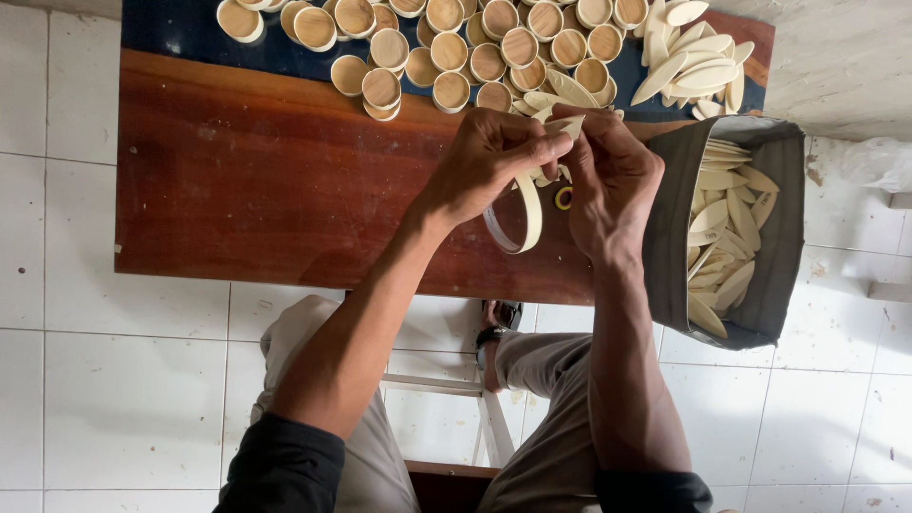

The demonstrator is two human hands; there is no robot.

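My left hand (484, 161) and my right hand (613, 180) meet over the wooden table (266, 190). Together they pinch a pale thin strip bent into a loop (527, 218), which hangs below my fingers. The strip's pointed ends (568, 123) stick up between my thumbs. A small yellow ring (563, 198) shows between my hands; whether it lies on the table I cannot tell. A heap of round wooden cups (446, 47) lies just beyond my hands.
A grey bag (670, 237) of pale leaf-shaped pieces (722, 237) stands at the table's right end. More such pieces (698, 62) lie piled at the far right. White floor tiles surround the table. My knees and a stool frame (489, 418) are below.
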